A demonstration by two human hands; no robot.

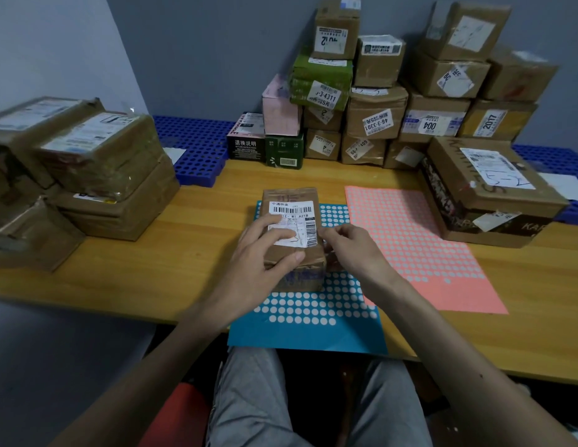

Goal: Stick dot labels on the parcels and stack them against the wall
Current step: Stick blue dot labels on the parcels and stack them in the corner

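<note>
- Small parcel (pixel 292 275) is sitting on the blue dot sheet (pixel 313 337), mid-table (pixel 136 279) — shipping label (pixel 292 209) facing up.
- Left hand (pixel 265 256) is gripping the small parcel from its left side, fingers lying over the shipping label.
- Right hand (pixel 352 250) is touching its right edge, fingers curled — cannot tell if pinching anything.
- Pink dot sheet (pixel 458 295) is lying just right; stacked parcels (pixel 378 117) are standing against the wall (pixel 200 59).

left hand (pixel 265 253) is gripping parcel (pixel 290 195), thumb wrapping its near end | right hand (pixel 355 250) is curling fingers against its right edge
</note>
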